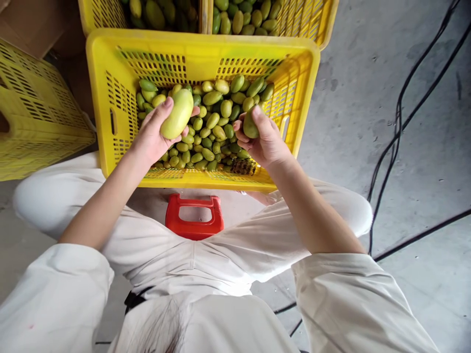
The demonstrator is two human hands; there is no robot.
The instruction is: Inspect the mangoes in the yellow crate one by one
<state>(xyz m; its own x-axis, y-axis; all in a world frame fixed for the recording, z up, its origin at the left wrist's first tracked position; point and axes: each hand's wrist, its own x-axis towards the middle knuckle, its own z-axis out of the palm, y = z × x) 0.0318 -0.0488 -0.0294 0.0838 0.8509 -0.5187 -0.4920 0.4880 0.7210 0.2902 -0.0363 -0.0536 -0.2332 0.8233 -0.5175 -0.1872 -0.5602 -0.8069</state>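
Observation:
My left hand (152,135) is closed around a large yellow-green mango (177,113), held over the left side of a yellow plastic crate (110,73). My right hand (263,142) grips a smaller, greener mango (250,125) over the crate's right side. The crate is filled with several green and yellowish mangoes (213,127). I sit with my knees apart in white clothes, the crate directly in front of me.
A red stool (194,215) shows between my legs. Two more yellow crates of mangoes (235,17) stand behind the near one. Another yellow crate (33,117) lies at the left. Black cables (401,122) run over the grey concrete floor at the right.

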